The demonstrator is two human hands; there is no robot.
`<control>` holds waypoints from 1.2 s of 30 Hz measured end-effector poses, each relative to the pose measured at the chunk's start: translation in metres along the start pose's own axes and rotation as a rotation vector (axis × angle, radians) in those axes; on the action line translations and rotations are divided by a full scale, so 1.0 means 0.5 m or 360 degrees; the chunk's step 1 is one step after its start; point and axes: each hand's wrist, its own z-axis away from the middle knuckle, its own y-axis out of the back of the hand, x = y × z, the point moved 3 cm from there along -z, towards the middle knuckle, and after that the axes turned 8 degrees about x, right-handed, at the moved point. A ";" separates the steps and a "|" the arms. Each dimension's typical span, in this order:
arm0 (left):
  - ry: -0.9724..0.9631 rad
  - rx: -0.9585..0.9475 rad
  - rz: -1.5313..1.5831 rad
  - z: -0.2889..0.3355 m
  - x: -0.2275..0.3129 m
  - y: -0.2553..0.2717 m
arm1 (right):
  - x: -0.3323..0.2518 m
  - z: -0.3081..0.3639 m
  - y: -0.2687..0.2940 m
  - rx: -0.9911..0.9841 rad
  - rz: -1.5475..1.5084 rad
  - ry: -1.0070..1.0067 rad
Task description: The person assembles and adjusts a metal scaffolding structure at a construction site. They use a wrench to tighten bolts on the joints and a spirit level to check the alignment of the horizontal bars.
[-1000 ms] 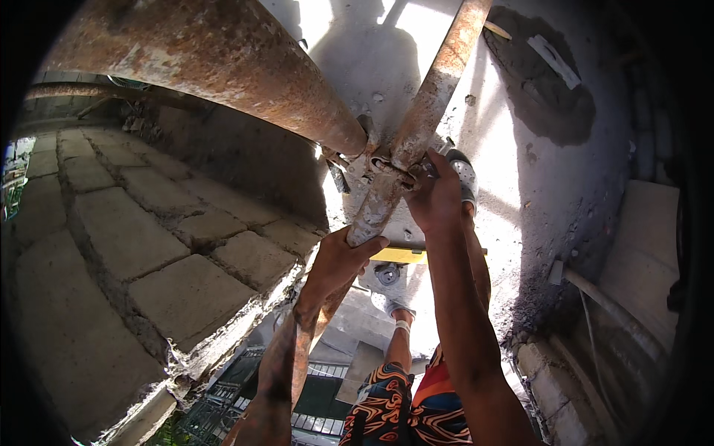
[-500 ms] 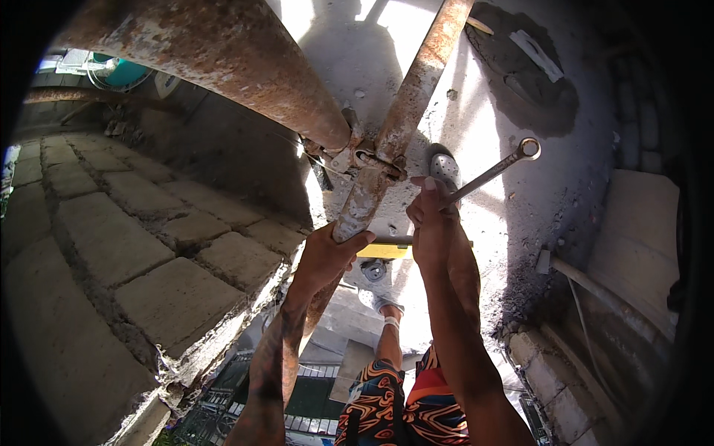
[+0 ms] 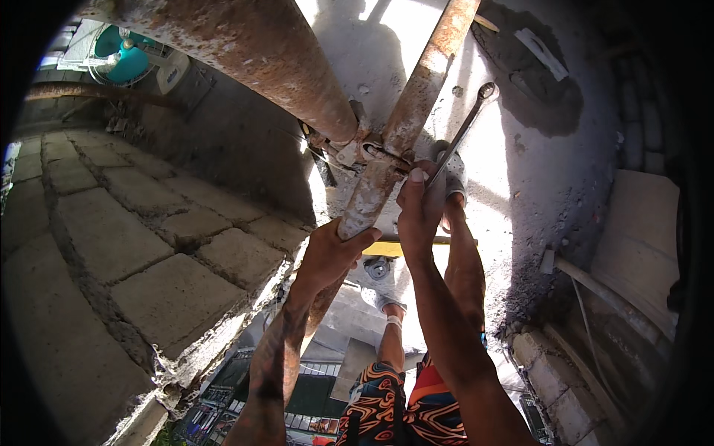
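Observation:
My left hand [image 3: 327, 256] is wrapped round a thin rusty scaffold pipe [image 3: 428, 85] that slants from far right down toward me. Closed round the shaft of a metal wrench [image 3: 464, 132], my right hand [image 3: 422, 202] is beside the pipe, right of a rusty scaffold clamp [image 3: 388, 157]. The wrench's ring end points up and to the right, away from the clamp. Its other end is hidden in my fingers, close to the clamp's bolt side; whether it touches the clamp I cannot tell. A thicker rusty pipe [image 3: 245, 63] meets the clamp from the upper left.
A block wall [image 3: 111, 223] fills the left side. Behind it stands a teal fan [image 3: 128, 62]. A yellow bar [image 3: 383, 248] lies across below my hands, near my feet. At right are a long-handled tool [image 3: 606, 297] and pale boards [image 3: 639, 230]. A damp patch [image 3: 547, 104] marks the floor.
My right hand has moved left toward the clamp, and the wrench has swung more upright, its ring end shifting left and up. My left hand keeps its grip on the pipe.

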 end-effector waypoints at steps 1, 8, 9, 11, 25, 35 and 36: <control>0.0001 0.0000 0.0010 -0.001 -0.002 0.000 | -0.002 -0.001 -0.003 0.0006 0.0073 0.0005; -0.0009 0.0009 -0.0038 -0.007 -0.013 0.000 | -0.042 -0.013 -0.015 -0.0058 0.0476 -0.0017; -0.0017 0.0010 0.0013 -0.006 -0.013 0.000 | -0.047 -0.015 -0.016 -0.0035 0.0482 -0.0133; 0.0014 0.0025 0.0040 -0.004 -0.012 0.000 | -0.064 -0.020 -0.023 0.0019 0.0404 -0.0124; 0.0008 0.0026 -0.0008 -0.002 -0.004 0.000 | -0.055 -0.053 -0.027 0.0104 0.0044 -0.0705; 0.0021 0.0012 0.0038 0.001 0.000 -0.002 | -0.002 0.114 0.108 -0.0013 0.0090 -0.0212; 0.0030 0.0013 0.0056 0.002 0.000 -0.002 | 0.012 0.116 0.113 0.0051 0.0368 -0.0105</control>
